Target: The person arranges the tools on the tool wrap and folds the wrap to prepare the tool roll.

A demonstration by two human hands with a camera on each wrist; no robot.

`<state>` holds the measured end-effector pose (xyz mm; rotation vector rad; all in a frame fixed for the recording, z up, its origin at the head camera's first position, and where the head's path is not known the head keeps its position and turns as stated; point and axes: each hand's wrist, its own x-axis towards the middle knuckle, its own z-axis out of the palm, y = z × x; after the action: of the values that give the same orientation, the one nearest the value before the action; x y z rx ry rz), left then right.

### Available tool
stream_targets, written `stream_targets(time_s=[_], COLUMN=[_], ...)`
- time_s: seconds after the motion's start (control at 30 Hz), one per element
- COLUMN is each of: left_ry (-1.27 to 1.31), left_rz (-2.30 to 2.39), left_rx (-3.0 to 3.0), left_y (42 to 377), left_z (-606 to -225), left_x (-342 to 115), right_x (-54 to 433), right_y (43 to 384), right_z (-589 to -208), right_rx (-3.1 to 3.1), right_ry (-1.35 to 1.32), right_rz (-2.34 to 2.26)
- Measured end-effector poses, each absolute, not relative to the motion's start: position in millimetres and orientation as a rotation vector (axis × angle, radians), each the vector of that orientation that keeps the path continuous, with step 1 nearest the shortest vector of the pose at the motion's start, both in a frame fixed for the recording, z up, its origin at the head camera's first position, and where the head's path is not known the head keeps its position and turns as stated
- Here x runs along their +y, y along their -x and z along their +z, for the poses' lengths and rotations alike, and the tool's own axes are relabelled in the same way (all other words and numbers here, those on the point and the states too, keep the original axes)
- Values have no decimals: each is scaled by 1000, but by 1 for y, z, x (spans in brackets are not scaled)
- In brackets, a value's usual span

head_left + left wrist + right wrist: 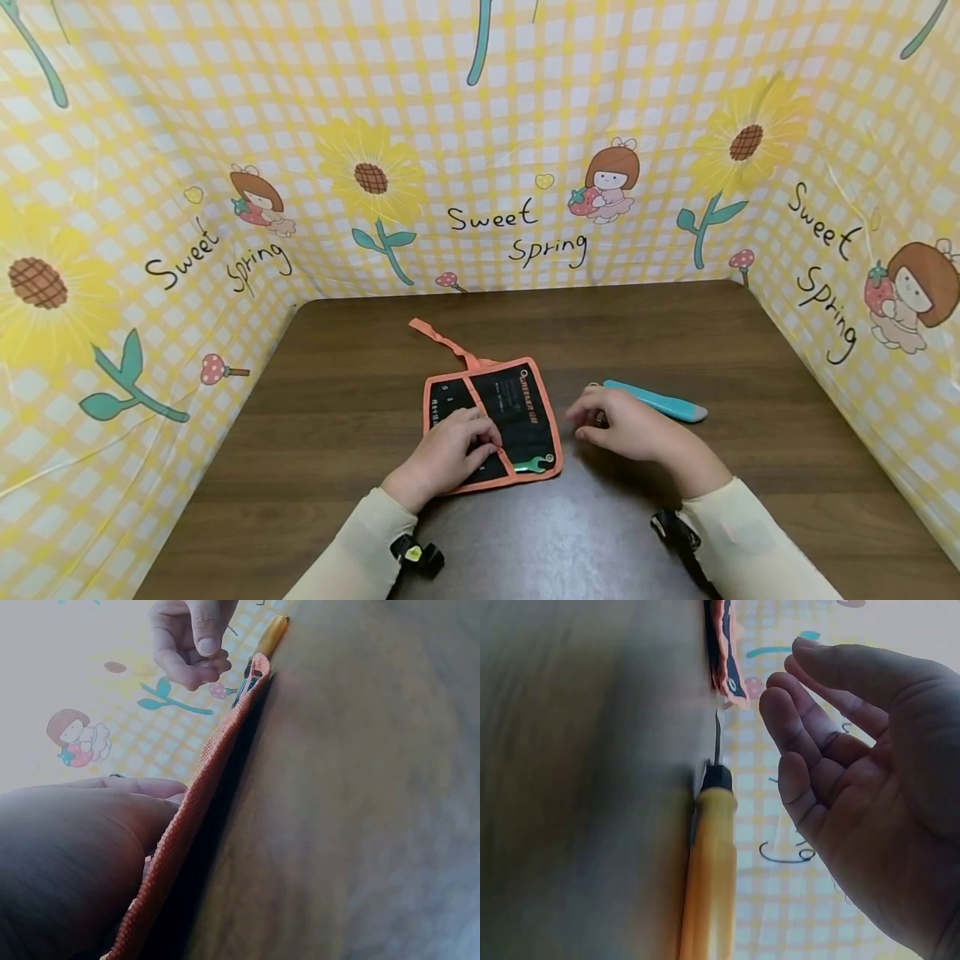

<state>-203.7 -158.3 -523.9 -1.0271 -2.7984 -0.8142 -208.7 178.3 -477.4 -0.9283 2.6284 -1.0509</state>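
A black tool pouch (510, 408) with orange edging lies flat on the table, its orange tie (442, 337) trailing off the far side. The open end of a green wrench (534, 464) shows at its near right corner. My left hand (450, 446) rests on the pouch, fingertips by the orange strip across it. To the right, my right hand (626, 421) hovers with loosely bent fingers and holds nothing. Behind it lies a teal handle (660, 402) with a grey end. From the right wrist, a yellow-orange handle (714, 877) with a thin metal shaft shows; whether both are one tool I cannot tell.
The brown wood-grain table (360, 342) is bounded by a yellow checked cloth (480, 167) at the back and both sides. Black wrist straps (416, 554) sit over both cream sleeves.
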Motion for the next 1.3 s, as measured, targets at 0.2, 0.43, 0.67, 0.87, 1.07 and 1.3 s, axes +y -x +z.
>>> stream_targets(time_s=[0.2, 0.43, 0.67, 0.87, 1.07, 1.3], left_ry=[1032, 1040, 1041, 1030, 1028, 1033], left_rz=[-813, -818, -822, -830, -833, -840], left_rx=[-2795, -2792, -2794, -2802, -2799, -2802], left_y=[204, 203, 203, 203, 203, 202], left_z=[-525, -524, -524, -524, -524, -522], left_x=[-159, -158, -158, -159, -159, -159], right_x=[191, 207, 221, 232, 245, 266], right_y=[209, 210, 209, 208, 211, 210], right_z=[-480, -486, -485, -483, -483, -480], right_rx=[2658, 2735, 2791, 2834, 2892, 2912], right_ry=[871, 843, 808, 777, 708, 560], right_rz=[-1109, -1106, -1171, -1182, -1163, -1123])
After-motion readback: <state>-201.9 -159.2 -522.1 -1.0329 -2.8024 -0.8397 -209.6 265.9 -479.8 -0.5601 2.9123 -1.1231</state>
